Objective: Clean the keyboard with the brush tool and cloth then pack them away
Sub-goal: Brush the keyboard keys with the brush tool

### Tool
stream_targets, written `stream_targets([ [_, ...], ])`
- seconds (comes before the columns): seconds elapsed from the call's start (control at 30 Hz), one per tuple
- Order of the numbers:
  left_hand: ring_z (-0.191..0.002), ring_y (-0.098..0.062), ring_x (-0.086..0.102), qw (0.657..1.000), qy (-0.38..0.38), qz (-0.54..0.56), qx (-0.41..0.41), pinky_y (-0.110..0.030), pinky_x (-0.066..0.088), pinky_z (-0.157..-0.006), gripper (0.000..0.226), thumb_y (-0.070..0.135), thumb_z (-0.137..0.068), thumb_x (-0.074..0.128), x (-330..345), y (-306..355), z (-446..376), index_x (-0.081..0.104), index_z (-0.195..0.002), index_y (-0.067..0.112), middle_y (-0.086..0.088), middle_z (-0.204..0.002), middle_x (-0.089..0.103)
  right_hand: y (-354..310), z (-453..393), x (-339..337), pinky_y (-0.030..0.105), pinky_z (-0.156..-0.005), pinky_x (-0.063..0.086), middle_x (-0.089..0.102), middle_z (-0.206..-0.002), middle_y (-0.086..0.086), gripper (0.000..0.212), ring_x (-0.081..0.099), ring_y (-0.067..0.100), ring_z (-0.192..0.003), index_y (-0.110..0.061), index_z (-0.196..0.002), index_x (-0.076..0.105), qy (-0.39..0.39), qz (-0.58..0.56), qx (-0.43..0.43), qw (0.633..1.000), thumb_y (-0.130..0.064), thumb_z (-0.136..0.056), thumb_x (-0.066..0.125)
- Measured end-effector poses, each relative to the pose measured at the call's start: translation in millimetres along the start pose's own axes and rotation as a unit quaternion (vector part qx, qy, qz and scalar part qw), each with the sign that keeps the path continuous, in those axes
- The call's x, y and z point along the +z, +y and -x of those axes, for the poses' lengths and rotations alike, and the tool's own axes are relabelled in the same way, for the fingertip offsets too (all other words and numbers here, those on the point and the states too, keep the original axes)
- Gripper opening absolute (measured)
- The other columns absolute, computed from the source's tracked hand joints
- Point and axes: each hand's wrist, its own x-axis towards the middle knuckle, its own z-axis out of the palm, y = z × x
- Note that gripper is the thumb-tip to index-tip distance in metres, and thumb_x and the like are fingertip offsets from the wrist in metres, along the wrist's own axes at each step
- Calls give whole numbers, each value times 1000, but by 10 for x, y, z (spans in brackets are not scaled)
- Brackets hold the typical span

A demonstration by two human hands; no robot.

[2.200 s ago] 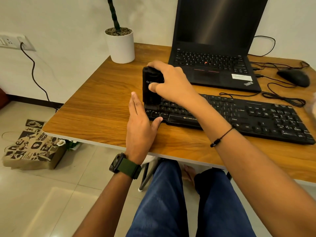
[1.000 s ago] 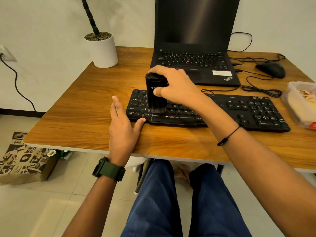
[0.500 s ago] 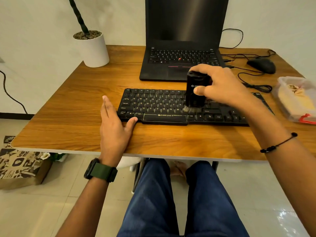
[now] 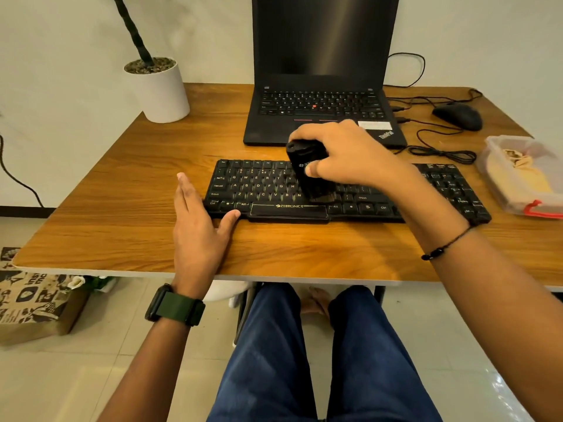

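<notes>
Keyboard, black, flat and wired, branded ZEBRONICS (image 4: 262, 190), lies across the middle of the wooden table (image 4: 128, 226), just near of the open black laptop (image 4: 320, 86). From the head camera, the right hand (image 4: 350, 156) wraps its fingers and thumb firmly around a black upright brush tool (image 4: 307, 172), which stands tilted slightly left with its bristles pressed on the keys near the centre of the keyboard, just far of the space bar. The left hand (image 4: 198, 236) lies flat and open on the table at the keyboard's near-left corner, holding nothing, its thumb touching the keyboard's near edge and its fingers running along the left end. A green-strapped watch (image 4: 176, 309) sits on that wrist, and a thin black cord bracelet (image 4: 444, 245) on the right one. At the right edge of the table stands a clear plastic container (image 4: 499, 190) with a beige cloth (image 4: 521, 162) inside. A black mouse (image 4: 457, 115) rests at the far right, its cable coiled between laptop and container. A white cylindrical plant pot (image 4: 158, 92) stands at the far left.
</notes>
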Motion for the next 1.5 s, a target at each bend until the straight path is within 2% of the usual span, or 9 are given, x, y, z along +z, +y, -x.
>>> stream_targets([
  [0.13, -128, -29, 39, 1000, 1, 0, -2, -43, 39, -100, 100, 34, -81, 67, -6, 10, 8, -3, -148, 9, -12, -152, 17, -115, -112, 46, 28, -77, 47, 55, -116, -1, 48, 50, 16, -101, -27, -126, 50, 3, -128, -12, 992, -11, -82, 61],
  [0.23, -129, -28, 39, 1000, 2, 0, 1, -42, 40, -100, 99, 34, -81, 66, -11, 19, 17, -3, -148, 9, -12, -152, 18, -86, -94, 40, 37, -79, 56, 53, -117, -1, 50, 52, 21, -108, -27, -127, 50, 27, -223, 18, 974, -9, -82, 62],
  [0.43, -131, -28, 36, 1000, 0, 1, -5, -41, 36, -103, 99, 34, -82, 66, -6, 25, 15, -3, -148, 10, -11, -153, 15, 213, 166, -5, 44, -90, 51, 53, -115, -4, 51, 50, 19, -110, -28, -127, 50, 51, -192, 66, 978, -9, -81, 64],
  [0.6, -127, -30, 41, 1000, 2, -7, 4, -43, 41, -99, 100, 36, -81, 66, -2, -5, 5, -3, -148, 10, -13, -151, 20, 507, 477, -133, 30, -83, 43, 53, -117, -2, 52, 44, 12, -101, -28, -130, 48, 94, -119, 118, 981, -10, -83, 64],
  [0.77, -128, -29, 40, 1000, 0, -4, 3, -44, 40, -100, 100, 35, -81, 67, 6, -12, 2, -3, -148, 11, -12, -151, 19, 680, 694, -262, 37, -88, 43, 54, -129, 8, 55, 51, 26, -112, -29, -132, 46, 90, -64, 164, 980, -11, -84, 64],
  [0.97, -128, -29, 40, 1000, -3, -1, 0, -45, 39, -101, 99, 34, -81, 67, 0, 1, 10, -3, -148, 11, -12, -151, 19, 670, 806, -385, 32, -83, 40, 54, -128, 8, 54, 46, 17, -103, -28, -131, 47, 66, -57, 143, 986, -9, -84, 64],
  [1.27, -127, -29, 41, 1000, -1, -2, 1, -45, 40, -100, 99, 34, -81, 67, 5, 1, 6, -2, -148, 10, -12, -150, 21, 407, 584, -132, 28, -82, 41, 57, -125, 1, 49, 50, 20, -113, -33, -129, 46, 36, -28, 69, 997, -16, -86, 62],
  [1.37, -126, -29, 41, 1000, -3, -4, 1, -44, 39, -100, 99, 34, -81, 67, 4, 2, 6, -2, -148, 10, -11, -151, 20, 305, 469, -45, 29, -84, 44, 57, -123, 0, 49, 52, 19, -111, -33, -128, 47, 50, -68, 47, 995, -16, -85, 62],
  [1.5, -127, -29, 40, 1000, -4, -3, 1, -43, 39, -100, 98, 34, -82, 66, 3, 14, 8, -2, -148, 10, -11, -151, 19, 173, 359, 61, 14, -77, 45, 55, -112, -9, 48, 50, 11, -104, -29, -125, 50, 125, -198, 33, 972, -11, -83, 63],
])
